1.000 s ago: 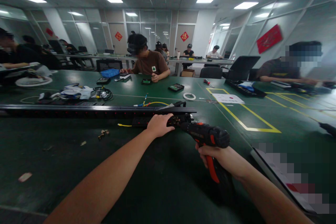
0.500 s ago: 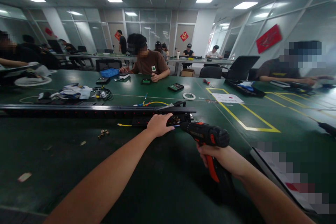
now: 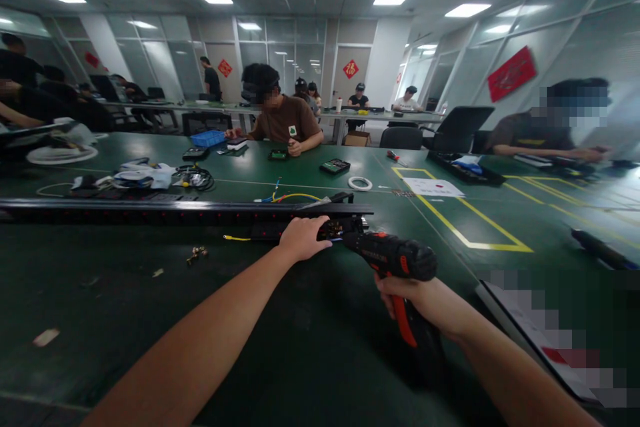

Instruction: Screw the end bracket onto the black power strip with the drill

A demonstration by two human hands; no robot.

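A long black metal strip (image 3: 215,212) lies across the table, with a row of small red marks along it. My left hand (image 3: 303,238) is closed over a black part near its right end, thumb pointing right. Small brass-coloured terminals and wires show just beyond the thumb. In my right hand (image 3: 417,297) is a black and orange cordless drill (image 3: 395,255), gripped by its handle. The drill's nose points left at the terminals; whether its tip touches one is hidden. Yellow wires stick out behind and in front of the strip.
Several brass screws (image 3: 197,254) lie left of my forearm. Behind the strip are bundled cables (image 3: 195,179), a white ring (image 3: 360,183), a black box-shaped device (image 3: 335,166) and a paper sheet (image 3: 433,187). A dark tool-like object (image 3: 603,248) lies at right. Co-workers sit across the table.
Both my hands and the drill stay almost still. The dark object at right has shifted left into fuller view. In the background, a standing person has moved left, and another appears at far left.
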